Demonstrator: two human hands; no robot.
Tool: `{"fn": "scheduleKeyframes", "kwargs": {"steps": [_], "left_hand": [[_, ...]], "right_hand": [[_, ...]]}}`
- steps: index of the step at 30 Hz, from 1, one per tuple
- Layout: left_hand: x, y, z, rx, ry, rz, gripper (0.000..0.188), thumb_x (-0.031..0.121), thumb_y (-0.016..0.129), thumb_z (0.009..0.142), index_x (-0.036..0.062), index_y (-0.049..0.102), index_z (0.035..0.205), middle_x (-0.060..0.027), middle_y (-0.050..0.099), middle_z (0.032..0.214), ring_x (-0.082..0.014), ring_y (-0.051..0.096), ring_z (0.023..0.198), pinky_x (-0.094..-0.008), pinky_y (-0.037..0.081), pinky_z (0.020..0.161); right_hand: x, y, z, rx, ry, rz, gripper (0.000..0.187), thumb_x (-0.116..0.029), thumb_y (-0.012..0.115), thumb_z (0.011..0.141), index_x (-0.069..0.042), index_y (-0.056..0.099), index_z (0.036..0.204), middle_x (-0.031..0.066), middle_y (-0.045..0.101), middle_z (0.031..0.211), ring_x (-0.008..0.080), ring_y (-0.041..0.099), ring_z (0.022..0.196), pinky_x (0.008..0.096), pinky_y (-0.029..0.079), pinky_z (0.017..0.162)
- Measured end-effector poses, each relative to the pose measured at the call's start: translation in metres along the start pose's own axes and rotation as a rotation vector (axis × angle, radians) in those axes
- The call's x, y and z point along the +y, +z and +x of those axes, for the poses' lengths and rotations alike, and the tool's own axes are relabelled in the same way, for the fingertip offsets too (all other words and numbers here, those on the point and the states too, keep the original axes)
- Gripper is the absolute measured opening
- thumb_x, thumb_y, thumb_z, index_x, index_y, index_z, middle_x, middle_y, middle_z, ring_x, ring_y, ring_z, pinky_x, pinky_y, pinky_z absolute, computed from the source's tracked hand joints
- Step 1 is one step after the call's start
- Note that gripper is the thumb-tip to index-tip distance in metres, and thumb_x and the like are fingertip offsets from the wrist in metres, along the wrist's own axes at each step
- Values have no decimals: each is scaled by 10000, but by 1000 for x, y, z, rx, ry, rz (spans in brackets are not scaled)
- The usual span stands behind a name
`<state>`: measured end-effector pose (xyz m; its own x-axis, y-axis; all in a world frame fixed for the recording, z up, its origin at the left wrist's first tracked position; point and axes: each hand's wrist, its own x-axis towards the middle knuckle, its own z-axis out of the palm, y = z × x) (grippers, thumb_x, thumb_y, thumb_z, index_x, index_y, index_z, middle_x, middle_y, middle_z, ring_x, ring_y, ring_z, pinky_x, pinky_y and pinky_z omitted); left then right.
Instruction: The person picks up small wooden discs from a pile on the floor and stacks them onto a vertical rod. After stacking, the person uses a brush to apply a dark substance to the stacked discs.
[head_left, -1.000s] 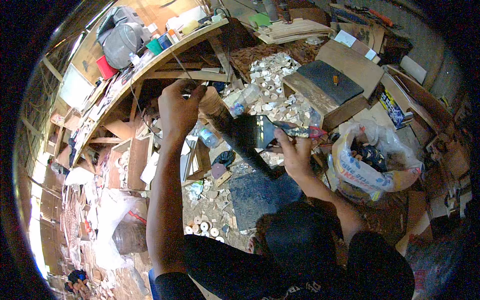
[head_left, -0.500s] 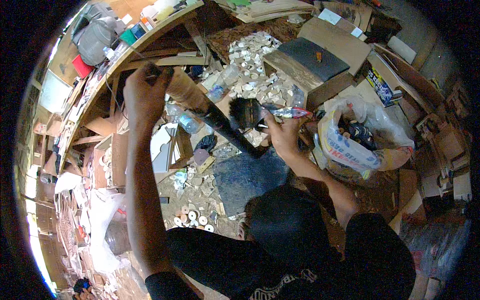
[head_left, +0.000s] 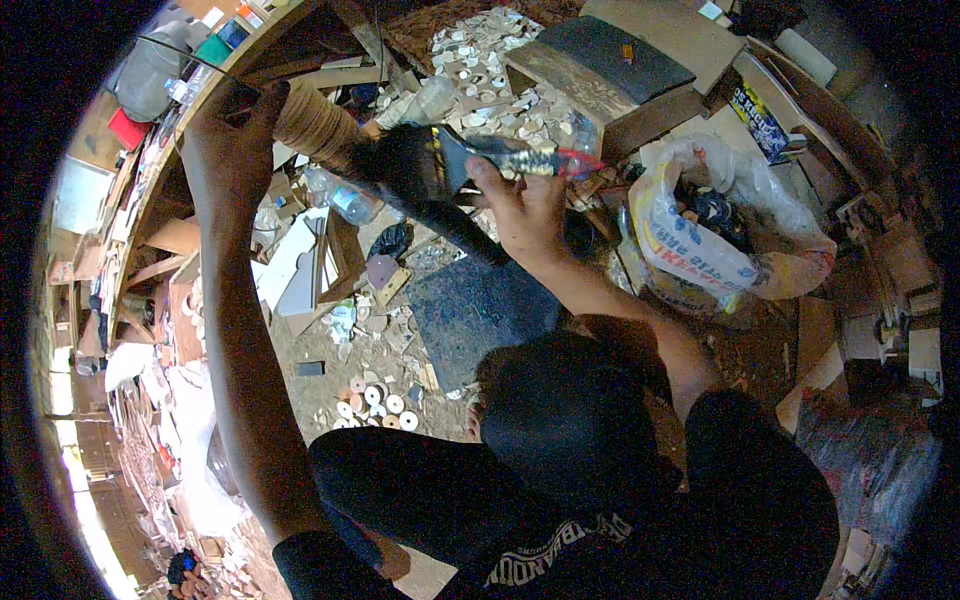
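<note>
Round pale wooden piece (head_left: pixel 312 122), ribbed along its side, gripped at the far end by left hand (head_left: pixel 232 140), raised above the littered floor (head_left: pixel 350 345). Right hand (head_left: pixel 525 205) closed around a dark brush-like tool (head_left: pixel 425 170) with a glossy handle, pressed against that piece. Little free room: wooden shelf edge (head_left: pixel 165 165) close on the left, dark mat (head_left: pixel 470 310) below. White plastic bag (head_left: pixel 700 250) with red print to the right; clear bottle (head_left: pixel 340 198) beneath.
</note>
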<state>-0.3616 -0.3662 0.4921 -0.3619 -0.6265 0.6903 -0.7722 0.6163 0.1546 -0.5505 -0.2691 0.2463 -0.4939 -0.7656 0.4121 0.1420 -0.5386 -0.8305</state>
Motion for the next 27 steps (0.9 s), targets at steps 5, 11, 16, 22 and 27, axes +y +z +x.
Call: {"fn": "scheduleKeyframes", "kwargs": {"steps": [5, 11, 16, 22, 27], "left_hand": [[3, -2, -8, 2, -139, 230, 340, 375, 662, 827, 86, 672, 1005, -123, 693, 886, -306, 669, 830, -396, 503, 742], [-11, -6, -13, 37, -211, 348, 346, 411, 665, 812, 124, 684, 1004, -105, 696, 888, -291, 672, 841, -411, 502, 736], [-29, -10, -21, 80, -141, 283, 363, 380, 674, 812, 103, 675, 1047, -114, 698, 920, -284, 674, 851, -397, 505, 741], [-58, -8, -39, 145, -150, 279, 378, 382, 652, 820, 52, 678, 1003, -160, 689, 901, -316, 671, 835, -406, 505, 734], [-119, -23, -69, 143, -311, 327, 435, 413, 647, 813, 15, 677, 986, -196, 681, 899, -339, 665, 814, -412, 498, 712]], "right_hand": [[61, -21, -54, 4, 126, -738, 321, -264, 683, 820, 14, 623, 969, 151, 666, 859, 260, 646, 777, 346, 485, 697], [52, 18, -15, 31, 91, -195, 224, -191, 689, 832, 1, 638, 936, 71, 670, 835, 149, 624, 675, 323, 493, 623], [-3, 45, 26, -77, -102, -31, 207, -164, 670, 853, 29, 647, 927, 55, 673, 819, 121, 617, 726, 317, 490, 654], [97, -14, -60, -58, 99, -954, 224, -206, 673, 828, -24, 630, 953, 161, 645, 890, 318, 621, 803, 392, 485, 710], [184, -45, -99, -32, 118, -746, 185, -182, 677, 810, -38, 646, 920, 156, 655, 817, 345, 626, 760, 403, 496, 674]]}}
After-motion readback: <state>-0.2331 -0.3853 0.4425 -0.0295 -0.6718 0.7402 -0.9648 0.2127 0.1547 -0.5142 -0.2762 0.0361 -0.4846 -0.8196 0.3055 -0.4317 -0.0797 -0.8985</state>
